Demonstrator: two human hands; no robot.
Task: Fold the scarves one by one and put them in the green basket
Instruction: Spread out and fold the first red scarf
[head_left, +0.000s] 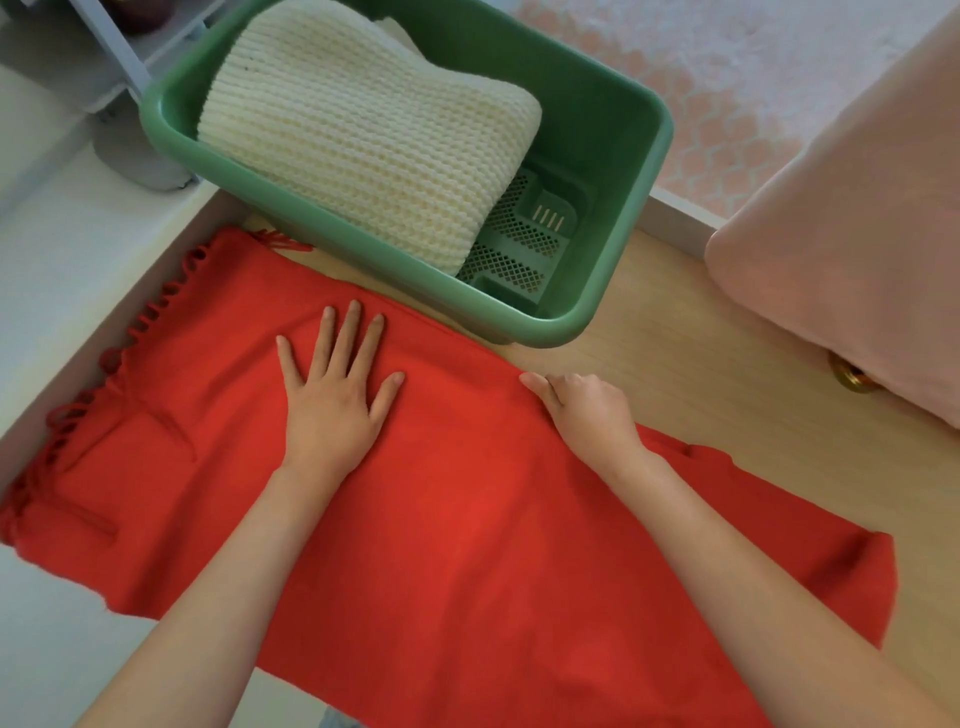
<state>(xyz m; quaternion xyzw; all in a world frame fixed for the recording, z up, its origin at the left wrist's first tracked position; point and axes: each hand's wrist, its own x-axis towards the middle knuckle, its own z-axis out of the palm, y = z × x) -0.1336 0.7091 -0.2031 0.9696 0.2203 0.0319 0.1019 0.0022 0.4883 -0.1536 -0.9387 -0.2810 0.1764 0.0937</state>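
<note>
A red scarf with fringe along its left end lies spread flat on the wooden floor. My left hand presses flat on it with fingers straight and spread, near its far edge. My right hand has its fingers curled and pinches the scarf's far edge, to the right of the left hand. Just beyond the scarf stands the green basket, with a folded cream knitted scarf lying in its left part. The basket's perforated bottom shows at its right.
A pink cloth-covered piece of furniture stands at the right, with a round brass foot under it. A white ledge runs along the left. A pale patterned rug lies behind the basket. Bare wooden floor lies between scarf and furniture.
</note>
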